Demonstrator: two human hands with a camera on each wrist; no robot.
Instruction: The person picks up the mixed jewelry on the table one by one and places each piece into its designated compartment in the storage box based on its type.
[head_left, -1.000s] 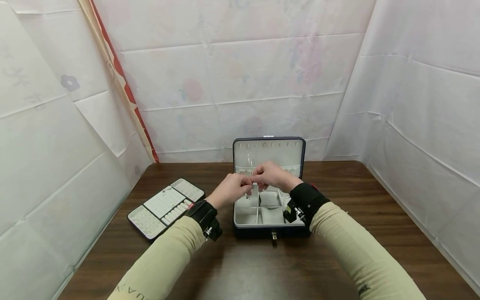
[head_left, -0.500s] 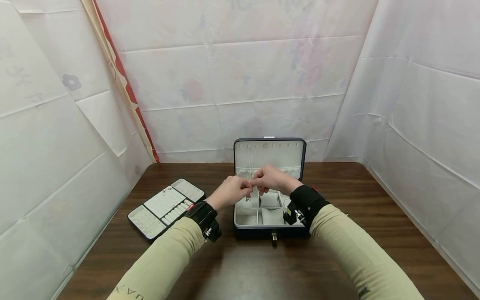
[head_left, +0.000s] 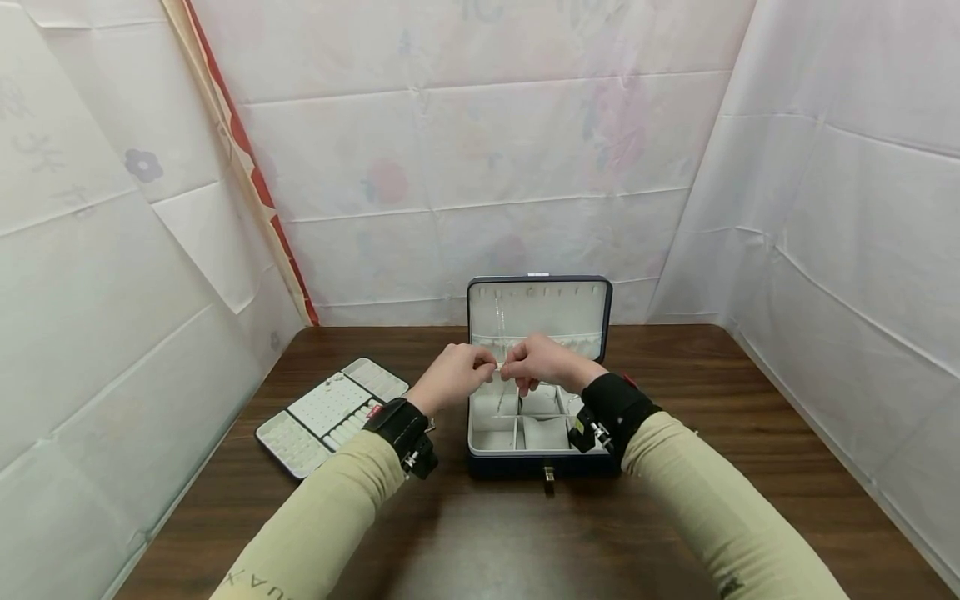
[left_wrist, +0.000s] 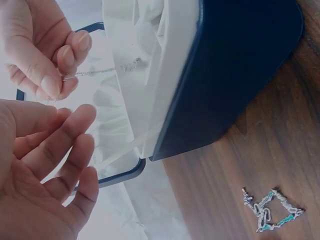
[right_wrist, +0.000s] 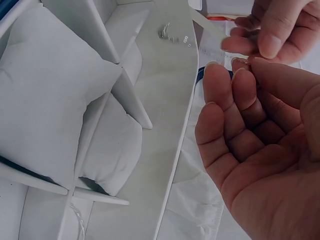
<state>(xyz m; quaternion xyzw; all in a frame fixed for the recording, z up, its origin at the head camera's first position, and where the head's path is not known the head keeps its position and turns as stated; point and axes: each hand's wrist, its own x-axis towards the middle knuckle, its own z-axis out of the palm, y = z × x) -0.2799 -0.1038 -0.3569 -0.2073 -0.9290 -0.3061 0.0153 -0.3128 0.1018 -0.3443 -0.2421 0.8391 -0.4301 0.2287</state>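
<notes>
My right hand (head_left: pixel 546 363) pinches a thin silver chain (left_wrist: pixel 95 73) between thumb and fingertips. The chain's loose end dangles over the open compartments of a dark blue jewelry box (head_left: pixel 546 463) with white lining. My left hand (head_left: pixel 453 377) is close by on the left. Its thumb and index finger pinch a bit of the same chain, a short piece of which shows between the two hands in the left wrist view. Another fine chain hangs on hooks inside the raised lid (head_left: pixel 558 313). White cushions (right_wrist: pixel 55 95) fill some compartments.
A flat jewelry tray (head_left: pixel 328 410) with ring rolls and small pieces lies left of the box on the wooden table (head_left: pixel 495 542). A silver bracelet with green stones (left_wrist: pixel 275 212) lies on the table beside the box. White sheets hang behind and at both sides.
My left hand has shifted slightly left and up, away from the right fingertips. The chain's dangling end now hangs beneath the right hand. My right hand has hardly moved.
</notes>
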